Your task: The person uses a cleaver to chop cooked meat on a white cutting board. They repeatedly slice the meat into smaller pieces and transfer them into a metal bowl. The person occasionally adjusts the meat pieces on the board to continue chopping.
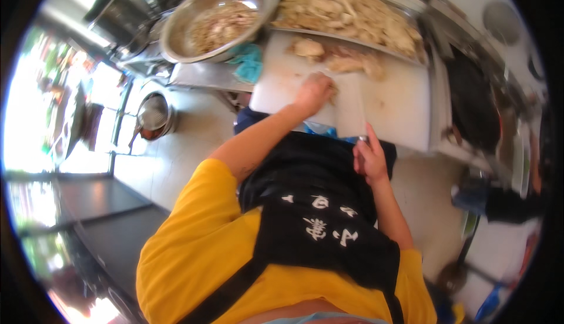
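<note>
My right hand (371, 158) is closed round the handle of a cleaver (351, 108), near the front edge of a white cutting board (402, 103). The broad pale blade points away from me over the board. Left of the blade, my left hand (316, 93) presses on the board with curled fingers. A small bit of pale meat (334, 93) shows beside its fingertips, mostly hidden by the hand. Farther back on the board lie a rounded lump of meat (308, 48) and a longer, flatter piece of meat (355, 63).
Behind the board stands a metal tray (358, 43) heaped with pale meat pieces (346, 15). A large steel bowl (176, 39) of chopped meat (222, 27) is at the back left, with a teal cloth (247, 62) beside it. A bucket (155, 115) stands on the floor at left.
</note>
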The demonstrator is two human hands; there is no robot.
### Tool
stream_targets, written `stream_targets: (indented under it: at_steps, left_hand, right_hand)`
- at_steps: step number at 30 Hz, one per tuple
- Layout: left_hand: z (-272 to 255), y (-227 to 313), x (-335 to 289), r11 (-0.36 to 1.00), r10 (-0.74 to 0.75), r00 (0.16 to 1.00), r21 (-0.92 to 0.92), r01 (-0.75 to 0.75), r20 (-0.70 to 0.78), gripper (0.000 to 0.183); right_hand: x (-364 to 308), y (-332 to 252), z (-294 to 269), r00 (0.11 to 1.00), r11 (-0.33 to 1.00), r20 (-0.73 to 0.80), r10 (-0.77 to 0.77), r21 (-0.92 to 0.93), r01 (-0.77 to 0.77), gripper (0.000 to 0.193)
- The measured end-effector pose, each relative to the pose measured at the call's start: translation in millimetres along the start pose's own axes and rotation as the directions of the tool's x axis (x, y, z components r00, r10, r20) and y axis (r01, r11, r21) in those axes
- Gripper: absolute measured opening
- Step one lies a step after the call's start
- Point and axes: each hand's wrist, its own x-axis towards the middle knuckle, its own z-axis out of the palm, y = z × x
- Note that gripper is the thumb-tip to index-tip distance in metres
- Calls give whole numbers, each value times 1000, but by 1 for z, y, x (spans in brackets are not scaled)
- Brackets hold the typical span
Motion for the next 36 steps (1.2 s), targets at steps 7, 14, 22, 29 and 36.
stream_targets:
  at_steps: [7,14,22,29,36]
  left_hand:
    - [19,-11,-8,993,62,998,99,-59,-29,17]
    - [21,-9,-19,957,105,994,271,-106,19,17]
    - [14,-12,-29,960,257,965,128,-249,-51,19]
    - [-1,-10,-42,967,237,938,-26,-252,-253,25]
    - [-16,8,-42,978,201,962,-25,-209,-187,25]
  right_hand:
    - [31,-3,35,1000,990,-19,-21,-140,18,72]
    - [18,-17,16,1000,964,29,-4,-267,12,70]
    - [-3,-51,34,926,548,140,-350,-771,324,61]
    - [2,-62,43,825,53,275,-494,-938,343,64]
    - [1,-65,48,832,-6,303,-465,-941,339,65]
